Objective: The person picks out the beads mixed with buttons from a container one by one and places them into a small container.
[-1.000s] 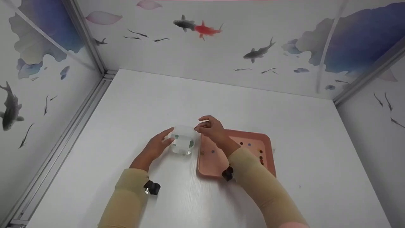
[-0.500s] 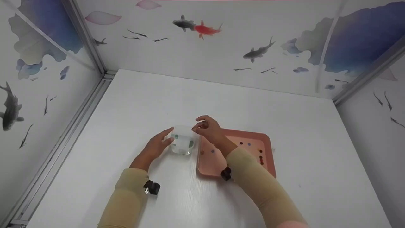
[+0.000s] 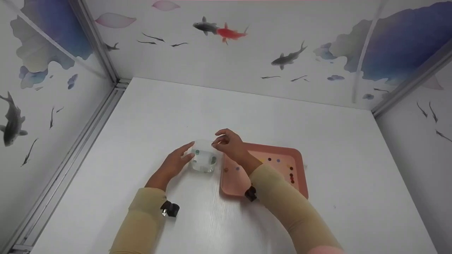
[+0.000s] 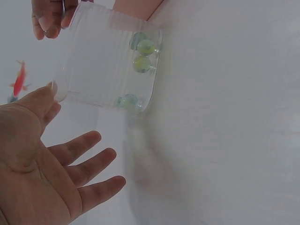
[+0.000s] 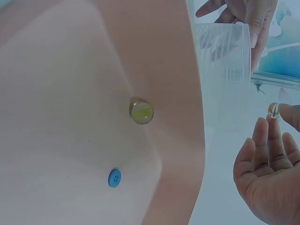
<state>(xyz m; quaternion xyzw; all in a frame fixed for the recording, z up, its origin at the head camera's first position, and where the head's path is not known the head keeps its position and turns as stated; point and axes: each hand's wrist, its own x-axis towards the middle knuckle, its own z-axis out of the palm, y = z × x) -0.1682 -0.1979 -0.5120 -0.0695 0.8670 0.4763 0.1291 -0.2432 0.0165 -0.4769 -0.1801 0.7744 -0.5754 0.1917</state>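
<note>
Between my right thumb and fingertip I pinch a small clear marble [image 5: 273, 110] with an orange swirl. That right hand [image 3: 231, 144] is over the right edge of a clear plastic container [image 3: 203, 164], its other fingers loosely bent. My left hand [image 3: 173, 163] touches the container's left side with thumb and fingertip near the rim; in the left wrist view its remaining fingers are spread straight. Several green and yellowish marbles [image 4: 142, 64] lie at the container's bottom.
Right of the container is a pink tray [image 3: 233, 191]. It holds a yellowish marble [image 5: 142, 112], a blue button [image 5: 115, 178] and several dark, button-like pieces [image 3: 291, 175]. Fish-patterned panels [image 3: 169, 63] enclose the white table [image 3: 197, 218].
My right hand has shifted slightly left, bringing the pinched marble from beside the container to over its rim. The left hand and the container have stayed in place.
</note>
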